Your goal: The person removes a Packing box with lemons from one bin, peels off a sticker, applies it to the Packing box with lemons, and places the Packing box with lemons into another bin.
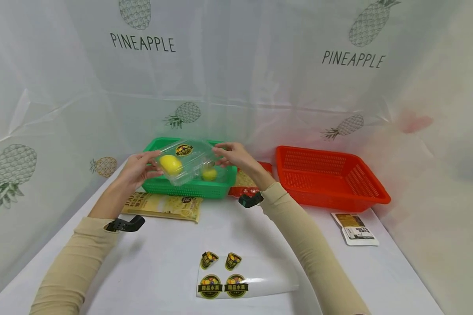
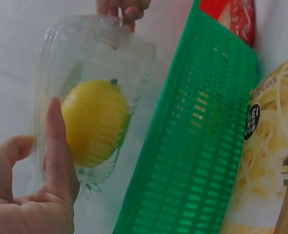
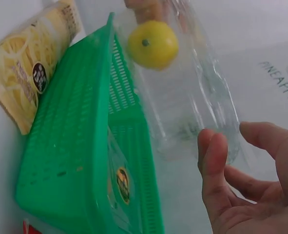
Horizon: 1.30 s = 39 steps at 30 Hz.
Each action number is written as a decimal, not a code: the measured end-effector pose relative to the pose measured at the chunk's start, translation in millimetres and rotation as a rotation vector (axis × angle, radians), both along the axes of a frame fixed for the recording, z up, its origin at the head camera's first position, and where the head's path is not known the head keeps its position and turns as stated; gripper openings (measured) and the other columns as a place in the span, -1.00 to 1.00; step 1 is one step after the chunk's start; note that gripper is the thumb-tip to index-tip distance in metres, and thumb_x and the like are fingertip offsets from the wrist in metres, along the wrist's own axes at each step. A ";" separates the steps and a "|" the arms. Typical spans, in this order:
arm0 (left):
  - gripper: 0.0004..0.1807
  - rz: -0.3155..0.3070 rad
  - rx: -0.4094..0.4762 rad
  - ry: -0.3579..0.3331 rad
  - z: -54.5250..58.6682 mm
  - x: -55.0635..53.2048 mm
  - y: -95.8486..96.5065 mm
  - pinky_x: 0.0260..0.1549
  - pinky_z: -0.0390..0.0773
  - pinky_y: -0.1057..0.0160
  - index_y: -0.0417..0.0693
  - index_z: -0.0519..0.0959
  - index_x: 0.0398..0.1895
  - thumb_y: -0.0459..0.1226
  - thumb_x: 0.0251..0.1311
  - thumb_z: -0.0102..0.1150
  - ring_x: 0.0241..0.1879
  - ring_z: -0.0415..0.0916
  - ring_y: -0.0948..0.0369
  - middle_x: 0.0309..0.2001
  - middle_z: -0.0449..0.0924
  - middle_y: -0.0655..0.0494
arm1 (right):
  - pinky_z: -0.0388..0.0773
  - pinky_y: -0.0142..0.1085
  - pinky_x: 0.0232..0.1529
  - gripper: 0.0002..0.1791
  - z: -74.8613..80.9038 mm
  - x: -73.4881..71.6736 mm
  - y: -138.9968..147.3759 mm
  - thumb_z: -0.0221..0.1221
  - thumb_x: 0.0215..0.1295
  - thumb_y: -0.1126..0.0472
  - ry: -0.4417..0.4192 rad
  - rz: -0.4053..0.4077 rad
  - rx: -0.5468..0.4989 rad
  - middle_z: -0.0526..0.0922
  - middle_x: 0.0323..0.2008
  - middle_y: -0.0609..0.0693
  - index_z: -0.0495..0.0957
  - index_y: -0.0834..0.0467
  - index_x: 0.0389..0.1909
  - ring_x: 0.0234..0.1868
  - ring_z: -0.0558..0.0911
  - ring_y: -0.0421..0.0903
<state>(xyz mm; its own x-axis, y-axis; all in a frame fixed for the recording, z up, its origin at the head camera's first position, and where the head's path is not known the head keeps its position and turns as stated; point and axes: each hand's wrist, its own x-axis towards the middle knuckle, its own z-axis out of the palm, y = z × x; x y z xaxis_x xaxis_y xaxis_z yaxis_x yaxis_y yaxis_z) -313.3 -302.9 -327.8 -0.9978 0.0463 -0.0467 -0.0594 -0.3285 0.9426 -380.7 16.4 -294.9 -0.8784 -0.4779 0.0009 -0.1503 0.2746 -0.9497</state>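
Observation:
A clear plastic fruit box [image 1: 195,159] is held tilted above the green basket [image 1: 193,189]. One yellow lemon [image 1: 171,165] lies inside it, near its left end, and a round dark sticker [image 1: 184,150] is on its upper face. My left hand [image 1: 139,168] grips the left end, thumb on one side and fingers on the other; the left wrist view shows the lemon [image 2: 96,123] close to these fingers. At the opposite end, my right hand [image 3: 251,170] pinches the box between thumb and fingers. Within the basket lies another clear box [image 3: 120,190] bearing a sticker.
In front of the green basket lies a yellow noodle bag [image 1: 161,206]. A red-edged packet [image 1: 245,180] sits between it and the red basket [image 1: 323,200]. A white pouch [image 1: 356,229] lies at right. The sticker sheet [image 1: 268,278] is near the front.

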 end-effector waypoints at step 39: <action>-0.35 0.246 -1.401 0.282 -18.9 -5.5 -4.0 -0.65 0.31 0.20 -0.53 0.51 0.06 0.01 0.47 -0.13 -0.67 0.23 0.17 -0.62 0.41 -0.05 | 0.66 -0.30 -0.32 -0.15 -58.7 5.5 -93.2 0.32 0.26 0.14 0.102 -0.016 0.102 0.75 -0.15 0.17 0.14 0.21 0.49 -0.39 0.70 -0.10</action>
